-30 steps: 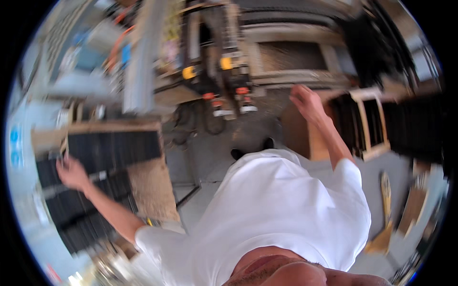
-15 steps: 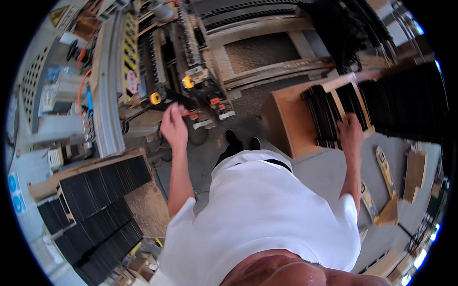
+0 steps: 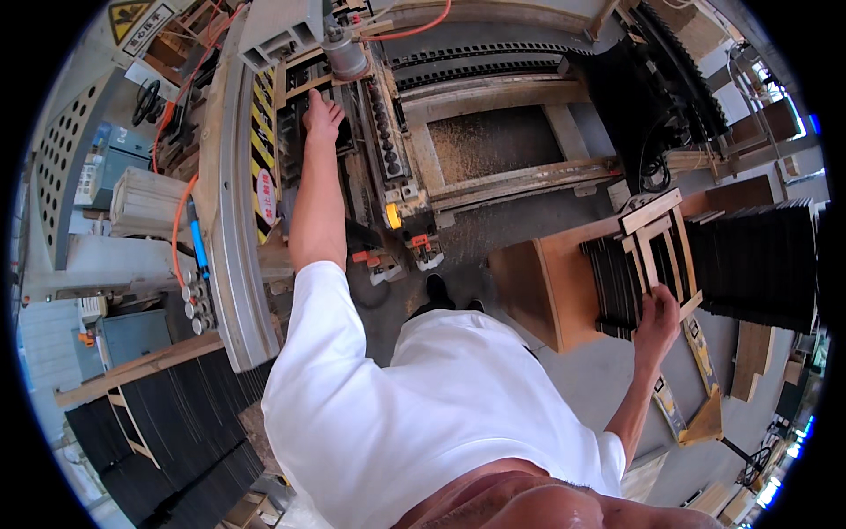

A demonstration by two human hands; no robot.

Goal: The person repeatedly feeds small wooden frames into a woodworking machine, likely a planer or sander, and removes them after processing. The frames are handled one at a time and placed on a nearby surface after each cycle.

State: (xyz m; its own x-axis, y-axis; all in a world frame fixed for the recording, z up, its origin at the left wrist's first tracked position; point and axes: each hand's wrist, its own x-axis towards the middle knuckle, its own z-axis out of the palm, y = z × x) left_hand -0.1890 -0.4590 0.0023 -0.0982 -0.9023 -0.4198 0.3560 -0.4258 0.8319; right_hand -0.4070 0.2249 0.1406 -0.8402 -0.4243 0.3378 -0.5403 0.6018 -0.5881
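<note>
Reaching left hand (image 3: 322, 113) flat, fingers spread, onto machine bed (image 3: 348, 181) | right hand (image 3: 656, 319) gripping wooden frame (image 3: 656, 251)

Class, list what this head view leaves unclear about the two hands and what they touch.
- Left hand: lies palm down on the machine; what is beneath it is hidden.
- Right hand: at the wooden frame on the dark panels; its grip cannot be told.
- Feet: shirt hides most.

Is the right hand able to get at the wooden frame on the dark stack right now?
Probably yes: the right hand is already at the near corner of the wooden frame on the dark stack, with nothing between them.
</note>
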